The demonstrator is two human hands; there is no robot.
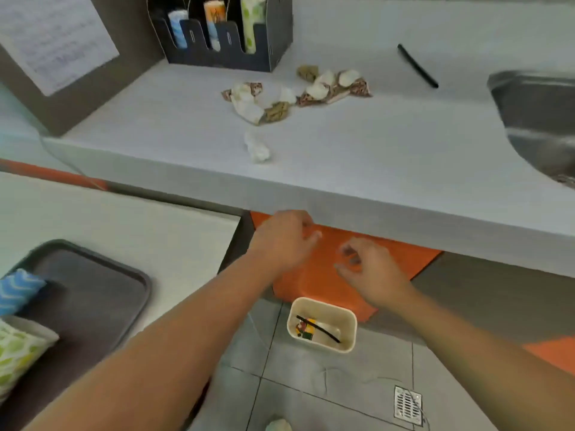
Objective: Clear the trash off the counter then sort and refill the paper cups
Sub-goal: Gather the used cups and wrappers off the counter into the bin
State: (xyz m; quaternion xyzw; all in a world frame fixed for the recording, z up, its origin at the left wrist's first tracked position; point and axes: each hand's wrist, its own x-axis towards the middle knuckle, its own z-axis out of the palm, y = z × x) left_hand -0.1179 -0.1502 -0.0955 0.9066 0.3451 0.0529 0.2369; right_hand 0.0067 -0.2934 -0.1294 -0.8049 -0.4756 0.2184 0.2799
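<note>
Tabletop: pale grey laminate tabletop (357, 141) carries crumpled paper trash (264, 101); steel sink (538, 119) at right edge
Floor: cream rectangular bin (322, 325) below front edge
Grip: left hand (283, 241) and right hand (370, 269) loosely curled, holding nothing

Hands: two, the left hand (283, 241) and right hand (370, 272), neither holding anything.
Bins: one bin (322, 325), just below the grips.
Straws: one black straw (417, 66) on the bench (373, 157), one in the bin.
Cup holders: one organizer (224, 51) beyond the grips, three cup stacks.
Trays: one tray (93, 293) left of the grips.
Sinks: one sink (541, 119).
</note>
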